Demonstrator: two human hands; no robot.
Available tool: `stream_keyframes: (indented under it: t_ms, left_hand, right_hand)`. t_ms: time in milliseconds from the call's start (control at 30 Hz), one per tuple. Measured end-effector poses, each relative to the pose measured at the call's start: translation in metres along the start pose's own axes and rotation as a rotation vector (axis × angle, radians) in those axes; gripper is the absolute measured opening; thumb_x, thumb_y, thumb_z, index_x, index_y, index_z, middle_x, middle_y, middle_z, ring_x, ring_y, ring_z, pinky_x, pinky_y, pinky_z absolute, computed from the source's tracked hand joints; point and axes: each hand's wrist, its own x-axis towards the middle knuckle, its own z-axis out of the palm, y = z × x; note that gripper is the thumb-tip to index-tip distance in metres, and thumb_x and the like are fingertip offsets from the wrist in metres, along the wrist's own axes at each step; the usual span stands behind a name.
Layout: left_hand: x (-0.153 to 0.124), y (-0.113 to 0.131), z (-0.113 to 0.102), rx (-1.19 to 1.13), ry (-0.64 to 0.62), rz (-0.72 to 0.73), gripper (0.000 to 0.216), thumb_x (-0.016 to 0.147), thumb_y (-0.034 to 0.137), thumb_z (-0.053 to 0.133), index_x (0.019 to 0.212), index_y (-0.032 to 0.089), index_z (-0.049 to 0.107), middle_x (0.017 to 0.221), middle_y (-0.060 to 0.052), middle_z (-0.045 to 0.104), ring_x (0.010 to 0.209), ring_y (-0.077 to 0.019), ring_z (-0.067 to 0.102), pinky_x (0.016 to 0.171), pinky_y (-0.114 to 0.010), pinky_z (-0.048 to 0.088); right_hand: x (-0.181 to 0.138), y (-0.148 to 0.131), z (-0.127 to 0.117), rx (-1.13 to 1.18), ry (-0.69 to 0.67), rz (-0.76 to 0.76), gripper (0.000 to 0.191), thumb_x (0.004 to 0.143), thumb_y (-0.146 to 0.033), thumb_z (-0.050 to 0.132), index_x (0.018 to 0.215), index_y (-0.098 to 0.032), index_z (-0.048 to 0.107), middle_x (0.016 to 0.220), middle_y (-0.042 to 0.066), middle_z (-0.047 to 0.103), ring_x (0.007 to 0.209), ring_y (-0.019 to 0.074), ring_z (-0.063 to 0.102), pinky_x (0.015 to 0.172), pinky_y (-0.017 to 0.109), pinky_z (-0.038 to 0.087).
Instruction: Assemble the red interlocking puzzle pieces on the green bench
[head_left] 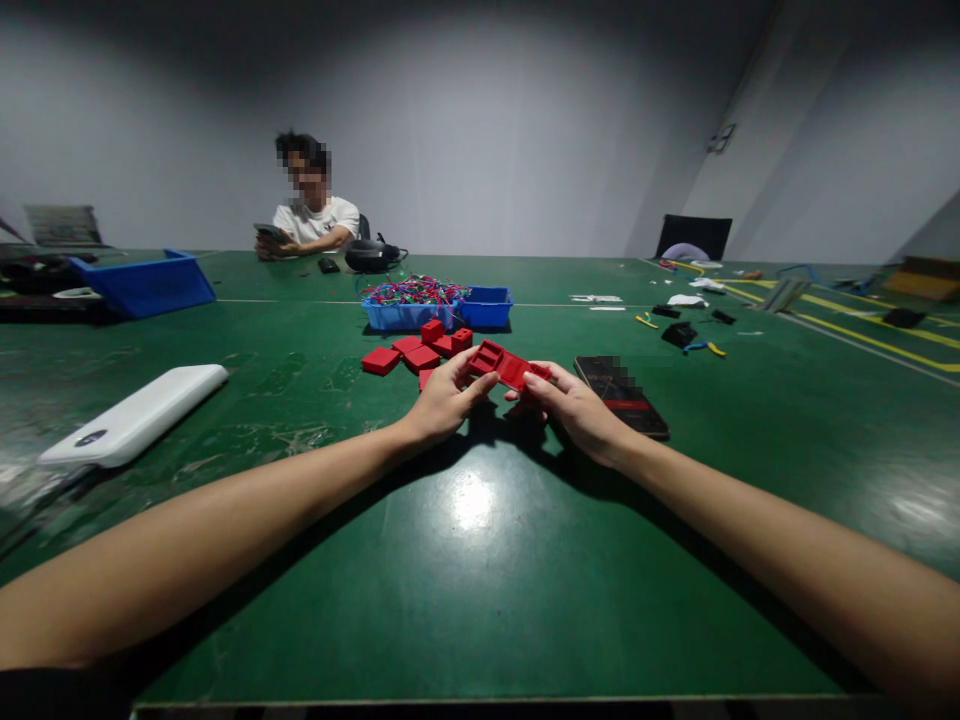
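Note:
Between my hands, a little above the table, is a red plastic case (511, 368) with open compartments facing up. My left hand (445, 398) grips its left end, thumb in front and fingers behind. At the right end my right hand (574, 405) holds it in the same way, thumb over the near edge. Whether the case is one piece or two joined parts I cannot tell. Just beyond my left hand lies a loose pile of red blocks (421, 358), some partly hidden by that hand.
Behind the pile stand a light blue bin (390, 318) of tangled coloured wires (416, 290) and a darker blue bin (487, 310). A phone (621, 398) lies by my right hand, a white power bank (142, 410) at left. Pliers (705, 348) lie far right. A person (315, 220) sits across the table.

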Motion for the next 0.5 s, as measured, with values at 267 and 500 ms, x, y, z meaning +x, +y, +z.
stream_keyframes:
  t_ms: [267,500]
  left_hand:
    - [-0.009,0.004,0.003,0.146,0.106,0.270,0.072,0.082,0.035,0.071,0.144,0.020,0.038,0.125,-0.013,0.061,0.079,-0.0126,0.062,0.060,-0.021,0.047]
    - [-0.016,0.008,0.004,0.341,-0.008,0.463,0.070,0.083,0.024,0.068,0.146,0.024,0.037,0.124,-0.012,0.061,0.078,-0.0120,0.063,0.061,-0.021,0.047]
  right_hand:
    - [0.005,0.008,-0.003,-0.190,-0.178,-0.140,0.049,0.069,-0.038,0.080,0.110,-0.018,0.063,0.102,0.006,0.071,0.091,0.0196,0.065,0.084,0.034,0.050]
    - [0.005,0.010,-0.004,-0.287,-0.215,-0.268,0.039,0.067,-0.034,0.081,0.100,-0.017,0.067,0.100,0.007,0.071,0.089,0.0214,0.067,0.084,0.038,0.052]
